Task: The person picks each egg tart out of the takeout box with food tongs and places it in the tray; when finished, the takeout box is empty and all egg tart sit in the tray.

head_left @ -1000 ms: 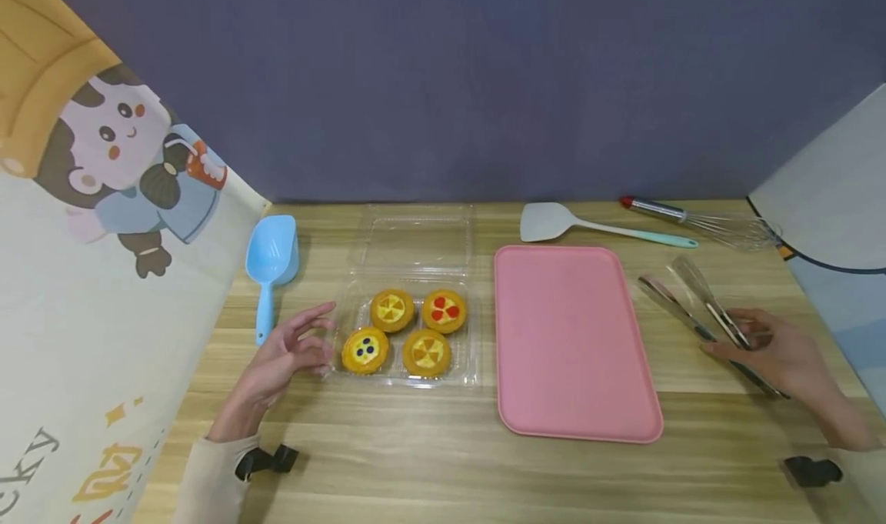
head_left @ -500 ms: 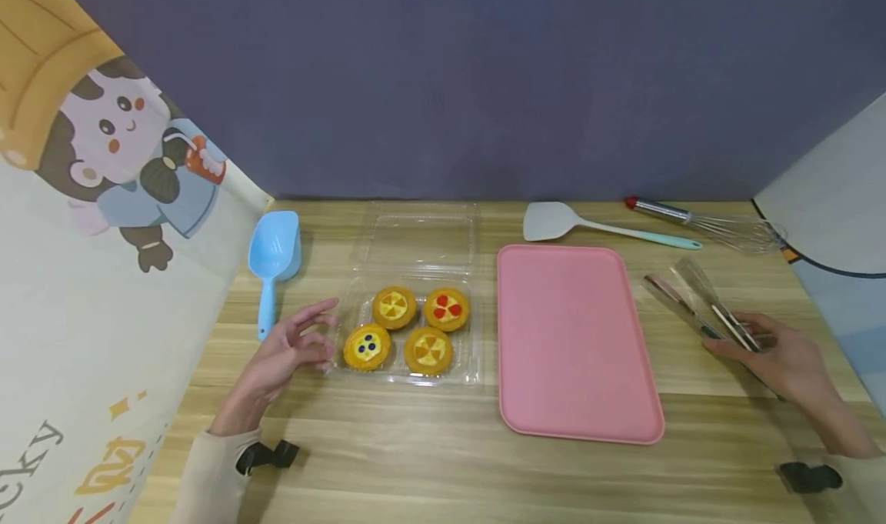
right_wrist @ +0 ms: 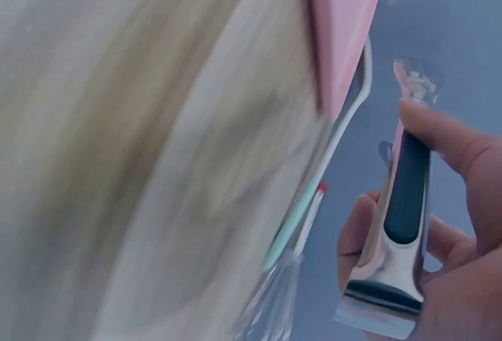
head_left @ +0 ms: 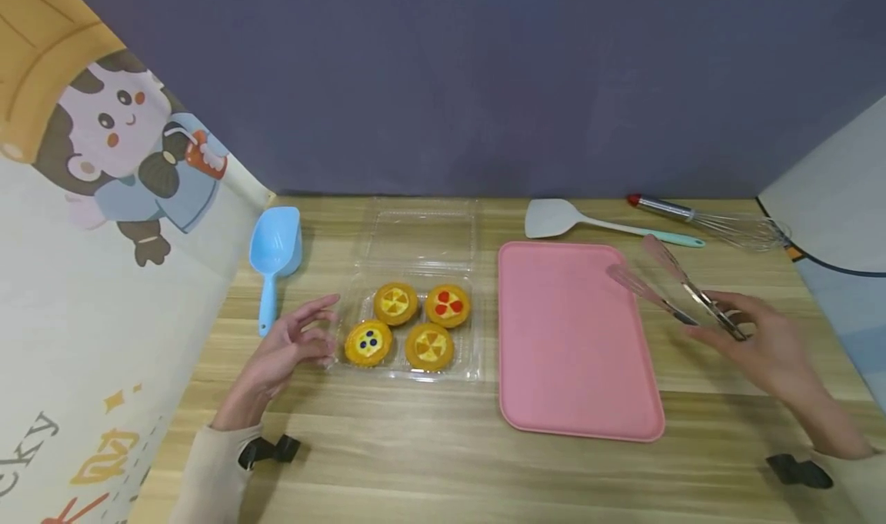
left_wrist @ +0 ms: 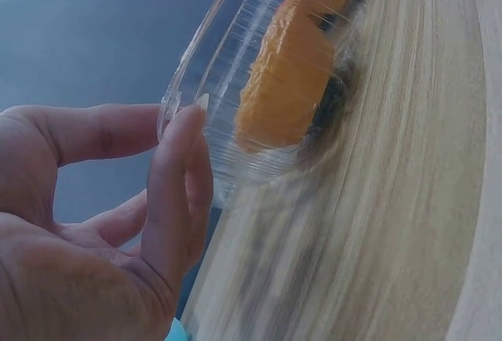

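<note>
My left hand (head_left: 294,351) pinches the left edge of an open clear plastic box (head_left: 415,375); in the left wrist view, thumb and a finger meet at its rim (left_wrist: 167,106). Inside the box sit several egg tarts: one with blue dots (head_left: 368,343), one with red pieces (head_left: 447,306), others with orange wedges (head_left: 395,303). My right hand (head_left: 771,347) grips metal tongs (head_left: 697,295) with dark grip pads, arms spread apart. Their tips hang above the right edge of the pink tray (head_left: 574,355), holding nothing.
A blue scoop (head_left: 274,251) lies left of the box. Behind the tray lie a white spatula (head_left: 554,218) with a mint handle and a whisk (head_left: 734,228). A dark wall (head_left: 471,85) closes off the back; a printed panel (head_left: 76,293) stands at left.
My right hand has lifted the tongs from the table and moved them left and away from me, toward the tray. The left hand stays at the box's edge.
</note>
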A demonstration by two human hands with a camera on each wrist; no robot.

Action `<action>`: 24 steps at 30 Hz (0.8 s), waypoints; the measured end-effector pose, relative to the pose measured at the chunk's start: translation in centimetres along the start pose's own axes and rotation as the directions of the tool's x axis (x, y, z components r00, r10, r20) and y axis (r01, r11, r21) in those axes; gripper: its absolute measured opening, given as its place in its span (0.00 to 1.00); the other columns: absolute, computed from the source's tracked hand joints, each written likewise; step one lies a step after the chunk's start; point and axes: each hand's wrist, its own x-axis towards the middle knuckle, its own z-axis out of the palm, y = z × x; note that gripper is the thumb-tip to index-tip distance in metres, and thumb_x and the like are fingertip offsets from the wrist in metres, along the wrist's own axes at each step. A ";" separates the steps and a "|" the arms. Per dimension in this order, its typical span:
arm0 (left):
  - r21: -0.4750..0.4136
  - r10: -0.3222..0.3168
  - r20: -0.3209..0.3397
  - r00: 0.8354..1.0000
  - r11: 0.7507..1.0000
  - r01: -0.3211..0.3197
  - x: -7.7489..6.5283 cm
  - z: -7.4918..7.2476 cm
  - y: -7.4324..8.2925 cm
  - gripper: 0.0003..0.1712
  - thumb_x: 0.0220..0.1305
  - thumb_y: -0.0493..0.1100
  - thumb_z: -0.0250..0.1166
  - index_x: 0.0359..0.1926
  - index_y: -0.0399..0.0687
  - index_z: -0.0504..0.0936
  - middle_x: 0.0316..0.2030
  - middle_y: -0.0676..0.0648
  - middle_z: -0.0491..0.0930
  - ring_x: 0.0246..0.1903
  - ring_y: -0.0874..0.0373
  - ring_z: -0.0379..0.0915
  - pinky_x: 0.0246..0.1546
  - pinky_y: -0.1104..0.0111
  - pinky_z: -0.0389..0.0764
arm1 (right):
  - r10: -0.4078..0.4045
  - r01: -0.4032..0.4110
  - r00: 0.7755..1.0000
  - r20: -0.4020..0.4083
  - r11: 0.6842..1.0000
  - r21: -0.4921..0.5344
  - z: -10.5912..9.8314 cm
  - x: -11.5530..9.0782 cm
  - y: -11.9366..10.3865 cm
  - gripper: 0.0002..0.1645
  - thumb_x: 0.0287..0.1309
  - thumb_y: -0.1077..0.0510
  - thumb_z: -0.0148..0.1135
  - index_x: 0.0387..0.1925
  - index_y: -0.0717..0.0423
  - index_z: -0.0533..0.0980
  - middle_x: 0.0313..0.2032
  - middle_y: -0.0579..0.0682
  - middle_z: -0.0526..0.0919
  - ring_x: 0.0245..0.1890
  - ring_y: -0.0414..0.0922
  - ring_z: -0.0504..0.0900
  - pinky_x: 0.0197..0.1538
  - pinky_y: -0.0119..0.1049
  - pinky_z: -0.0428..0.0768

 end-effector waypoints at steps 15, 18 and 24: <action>0.014 -0.041 -0.024 0.999 0.999 0.042 0.1 0.2 0.1 0.47 0.62 0.24 0.63 0.80 0.39 0.57 0.56 0.52 0.74 0.38 0.62 0.83 0.34 0.72 0.89 | -0.343 0.344 0.939 -0.031 0.931 0.123 3.5 2.4 -9.4 0.38 0.44 0.60 0.85 0.60 0.53 0.82 0.47 0.53 0.84 0.30 0.35 0.74 0.28 0.22 0.74; 0.021 -0.042 -0.028 0.999 0.999 0.043 0.1 0.2 0.1 0.47 0.62 0.24 0.63 0.80 0.40 0.57 0.56 0.51 0.74 0.38 0.62 0.83 0.34 0.73 0.89 | -0.387 0.387 0.922 -0.029 0.912 0.135 4.5 2.9 -11.2 0.35 0.44 0.59 0.85 0.57 0.53 0.83 0.44 0.50 0.83 0.30 0.35 0.72 0.29 0.24 0.73; 0.035 -0.040 -0.030 0.999 0.999 0.041 0.2 0.2 0.3 0.46 0.63 0.24 0.63 0.80 0.39 0.57 0.57 0.51 0.73 0.37 0.63 0.83 0.34 0.73 0.89 | -0.443 0.433 0.897 0.015 0.884 0.176 6.5 3.9 -14.2 0.32 0.45 0.58 0.85 0.55 0.53 0.83 0.39 0.45 0.82 0.32 0.37 0.73 0.31 0.31 0.78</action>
